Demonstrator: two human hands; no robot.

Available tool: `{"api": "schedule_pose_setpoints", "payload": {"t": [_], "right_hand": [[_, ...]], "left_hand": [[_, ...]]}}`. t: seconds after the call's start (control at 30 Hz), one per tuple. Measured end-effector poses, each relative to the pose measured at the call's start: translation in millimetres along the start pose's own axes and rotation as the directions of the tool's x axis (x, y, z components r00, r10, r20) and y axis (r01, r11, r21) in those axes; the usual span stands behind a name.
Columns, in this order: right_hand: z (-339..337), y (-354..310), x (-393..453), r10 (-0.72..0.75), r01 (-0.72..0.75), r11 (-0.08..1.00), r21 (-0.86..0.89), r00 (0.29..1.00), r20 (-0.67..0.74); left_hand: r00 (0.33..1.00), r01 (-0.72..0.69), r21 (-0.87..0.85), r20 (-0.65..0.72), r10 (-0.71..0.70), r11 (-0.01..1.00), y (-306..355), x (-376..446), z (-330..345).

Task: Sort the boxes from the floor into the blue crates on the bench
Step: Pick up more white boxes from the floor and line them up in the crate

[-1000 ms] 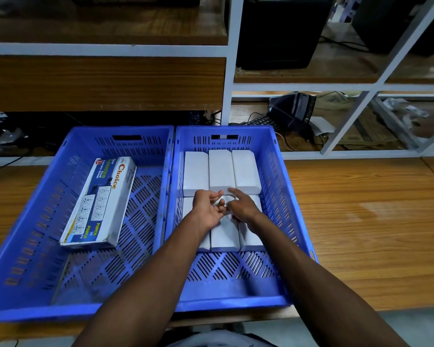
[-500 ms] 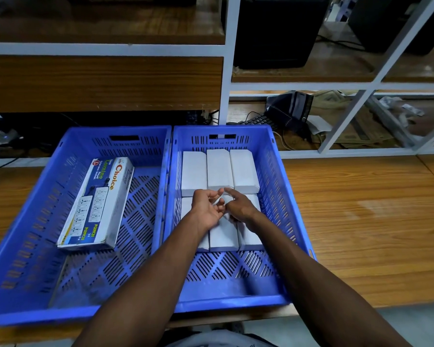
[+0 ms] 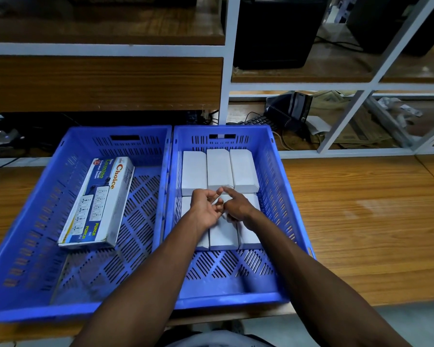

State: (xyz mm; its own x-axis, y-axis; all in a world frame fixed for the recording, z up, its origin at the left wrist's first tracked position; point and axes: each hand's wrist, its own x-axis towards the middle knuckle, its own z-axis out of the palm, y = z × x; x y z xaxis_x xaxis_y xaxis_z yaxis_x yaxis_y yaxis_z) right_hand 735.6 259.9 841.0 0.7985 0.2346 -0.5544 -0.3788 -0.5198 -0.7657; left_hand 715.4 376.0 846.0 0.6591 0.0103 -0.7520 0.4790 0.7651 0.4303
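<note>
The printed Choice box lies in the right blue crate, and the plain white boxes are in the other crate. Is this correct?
Not quite. The head view shows the printed Choice box lying in the left blue crate, not the right one. The plain white boxes are in the other crate, the right blue crate.

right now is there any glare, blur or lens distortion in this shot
Head view: a pale glare patch sits on the wooden bench right of the right crate; wide-angle bending curves the white shelf frame and splays the left crate; the fingertips of both hands look slightly soft, and the shelves behind lie in dim shadow.
</note>
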Motion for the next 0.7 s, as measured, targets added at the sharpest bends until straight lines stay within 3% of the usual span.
{"api": "schedule_pose_setpoints", "payload": {"t": [0.23,0.4,0.53,0.7], "right_hand": [[-6,1,-7,0.07,-0.069,0.997,-0.02,0.997,0.028],[-19,11,-2,0.19,-0.194,0.981,-0.016,0.974,-0.123],[-25,19,-1,0.148,-0.145,0.989,0.029,0.975,-0.165],[-28,16,-8,0.124,-0.125,0.992,-0.003,0.986,-0.115]], "left_hand": [[1.0,0.002,0.042,0.006,-0.003,0.999,2,-1,-2],[1.0,0.009,0.103,-0.01,-0.008,0.995,1,-8,5],[0.999,0.024,0.109,0.037,-0.029,0.994,-3,-17,17],[0.999,0.017,0.089,0.042,-0.021,0.996,-5,-23,21]]}}
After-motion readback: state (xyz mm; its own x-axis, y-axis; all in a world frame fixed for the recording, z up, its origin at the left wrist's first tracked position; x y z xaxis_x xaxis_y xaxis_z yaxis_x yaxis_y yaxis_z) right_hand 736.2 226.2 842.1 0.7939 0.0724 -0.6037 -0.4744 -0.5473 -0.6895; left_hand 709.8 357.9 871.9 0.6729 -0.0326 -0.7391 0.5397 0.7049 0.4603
